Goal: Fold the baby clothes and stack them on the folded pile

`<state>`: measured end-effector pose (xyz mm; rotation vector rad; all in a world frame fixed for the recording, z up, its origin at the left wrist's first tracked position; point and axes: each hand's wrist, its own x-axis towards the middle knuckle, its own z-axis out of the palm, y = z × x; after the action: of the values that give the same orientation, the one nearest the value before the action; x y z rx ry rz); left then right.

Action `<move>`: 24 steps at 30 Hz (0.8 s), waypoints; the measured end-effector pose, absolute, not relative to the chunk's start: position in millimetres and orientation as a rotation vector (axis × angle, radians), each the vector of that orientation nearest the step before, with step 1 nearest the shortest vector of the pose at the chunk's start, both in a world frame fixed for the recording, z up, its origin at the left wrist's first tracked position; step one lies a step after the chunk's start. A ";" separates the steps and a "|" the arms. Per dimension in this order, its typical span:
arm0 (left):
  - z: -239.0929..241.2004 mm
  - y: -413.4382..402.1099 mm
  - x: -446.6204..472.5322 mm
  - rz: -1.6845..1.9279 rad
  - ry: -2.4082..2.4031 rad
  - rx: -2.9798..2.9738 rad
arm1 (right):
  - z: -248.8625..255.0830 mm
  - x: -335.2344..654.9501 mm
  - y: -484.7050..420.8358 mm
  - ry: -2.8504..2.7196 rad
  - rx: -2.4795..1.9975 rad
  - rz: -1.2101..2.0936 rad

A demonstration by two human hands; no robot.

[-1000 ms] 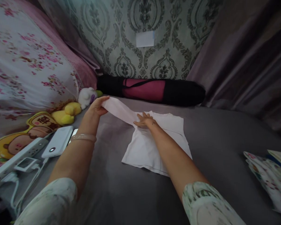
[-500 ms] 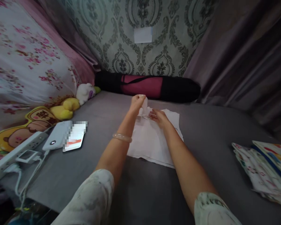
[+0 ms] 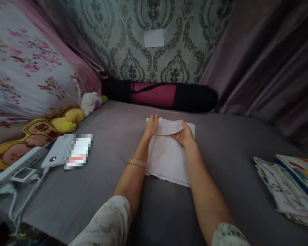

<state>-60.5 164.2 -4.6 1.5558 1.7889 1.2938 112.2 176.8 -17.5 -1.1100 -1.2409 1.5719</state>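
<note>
A folded white garment [image 3: 168, 157] lies on the grey sheet in front of me, its far end turned over in a band toward me. My left hand [image 3: 152, 125] grips the left end of that band, its fingertips partly hidden. At the right end, my right hand [image 3: 184, 134] pinches the band's edge, thumb on top and fingers underneath. A pale bangle [image 3: 138, 163] circles my left wrist.
A black and pink roll bag [image 3: 154, 94] lies along the wall. On the left are plush toys [image 3: 66, 121], a power strip [image 3: 20, 165] with cables, a white device [image 3: 58, 150] and a phone [image 3: 79, 152]. Folded patterned cloths [image 3: 284, 188] are stacked at right.
My left hand has come down from holding up a piece of the white garment. That piece now lies folded over as a band, and my right hand has closed on its right end.
</note>
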 end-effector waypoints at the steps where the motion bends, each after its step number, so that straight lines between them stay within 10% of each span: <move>1: -7.8 166.7 -70.1 1.289 1.844 1.537 | -17.0 113.2 177.8 -1.195 -1.127 1.575; 24: -48.5 169.0 -93.7 0.612 2.142 1.812 | -29.9 139.7 173.4 -1.640 -2.036 0.277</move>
<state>-93.7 169.0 -48.5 1.8116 2.1424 0.6115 139.7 173.4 -29.9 -2.0359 -1.6399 0.2766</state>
